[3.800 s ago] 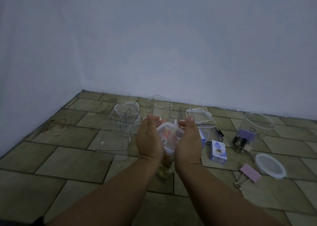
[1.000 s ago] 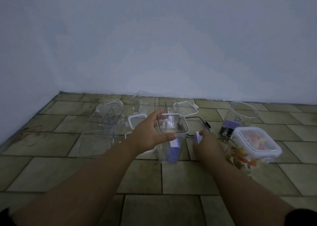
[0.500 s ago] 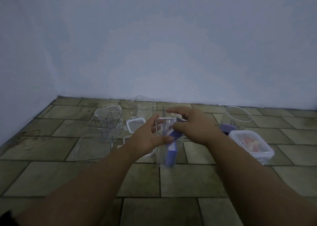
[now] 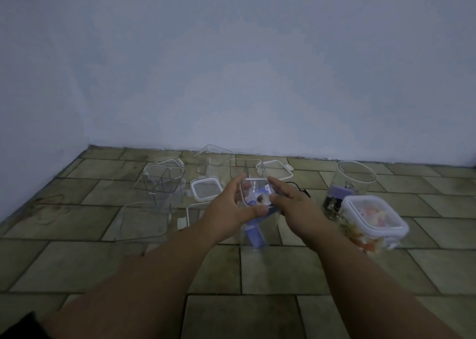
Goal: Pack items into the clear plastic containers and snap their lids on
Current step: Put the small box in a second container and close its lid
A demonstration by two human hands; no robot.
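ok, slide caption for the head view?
Left hand grips a tall clear container on the tiled floor; right hand holds a small blue-and-white box in its open top.

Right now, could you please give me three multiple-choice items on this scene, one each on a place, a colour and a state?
1. Where does the lidded container stand?
A. at the far left
B. to the right of the right hand
C. against the wall

2. What colour is the small box at the mouth of the tall clear container?
A. red
B. green
C. blue and white

3. In what state is the tall clear container that the left hand grips?
A. no lid on it
B. lid snapped on
C. lying on its side

Answers:
1 B, it sits on the tiles beyond that hand.
2 C, a white face with blue sides shows.
3 A, its rim is bare.
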